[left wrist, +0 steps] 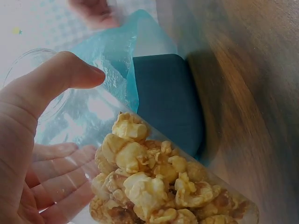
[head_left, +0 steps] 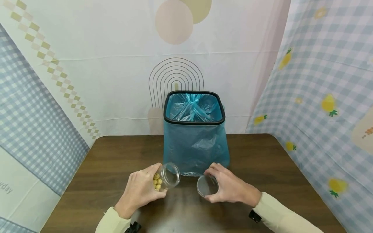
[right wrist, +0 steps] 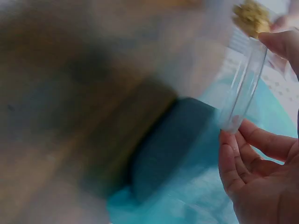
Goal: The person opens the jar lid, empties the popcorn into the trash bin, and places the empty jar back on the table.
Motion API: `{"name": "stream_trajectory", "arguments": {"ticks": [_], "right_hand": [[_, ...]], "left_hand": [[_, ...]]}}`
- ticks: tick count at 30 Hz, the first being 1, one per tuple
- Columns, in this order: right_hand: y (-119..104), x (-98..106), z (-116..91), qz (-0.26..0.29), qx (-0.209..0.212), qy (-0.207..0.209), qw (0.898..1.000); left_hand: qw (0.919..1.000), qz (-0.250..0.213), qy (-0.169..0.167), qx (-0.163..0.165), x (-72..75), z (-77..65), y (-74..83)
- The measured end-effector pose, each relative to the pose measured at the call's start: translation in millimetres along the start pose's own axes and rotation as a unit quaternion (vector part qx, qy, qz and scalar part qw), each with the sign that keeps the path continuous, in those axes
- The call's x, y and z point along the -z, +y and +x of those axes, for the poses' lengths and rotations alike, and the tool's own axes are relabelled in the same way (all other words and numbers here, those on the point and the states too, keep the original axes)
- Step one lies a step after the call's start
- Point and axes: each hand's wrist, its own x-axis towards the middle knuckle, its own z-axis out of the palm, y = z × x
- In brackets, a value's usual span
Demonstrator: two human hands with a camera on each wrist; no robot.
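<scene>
My left hand (head_left: 142, 187) grips a clear plastic jar (head_left: 170, 175) that is tilted on its side, its open mouth facing right. Caramel popcorn (left wrist: 154, 177) fills the jar's lower part, as the left wrist view shows. In my right hand (head_left: 230, 186) is a round clear lid (head_left: 207, 186), pinched at its rim between thumb and fingers; the right wrist view has the lid (right wrist: 244, 88) edge-on. Jar and lid are apart, both held above the table in front of the bin.
Behind both hands a bin with a black rim (head_left: 194, 123) stands at the back of the brown wooden table (head_left: 122, 155). A blue plastic bag (head_left: 195, 145) lines it and hangs over its outside. Patterned cloths (head_left: 314, 81) enclose the table's back and sides.
</scene>
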Motion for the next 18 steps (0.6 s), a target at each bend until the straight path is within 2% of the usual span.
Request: {"name": "stream_trajectory", "arguments": {"ticks": [5, 9, 18], "right_hand": [[7.5, -19.6, -7.6, -0.016, -0.008, -0.045, 0.999], [12.7, -31.5, -12.8, -0.038, -0.008, -0.053, 0.998], [23.9, -43.2, -23.2, -0.042, -0.036, -0.093, 0.994]], "left_hand": [[1.0, -0.003, -0.003, 0.008, 0.0, -2.0, -1.1], [1.0, -0.007, 0.0, 0.004, -1.5, -3.1, -1.7], [0.9999, -0.012, 0.003, -0.002, -5.1, -2.5, 0.6]]}}
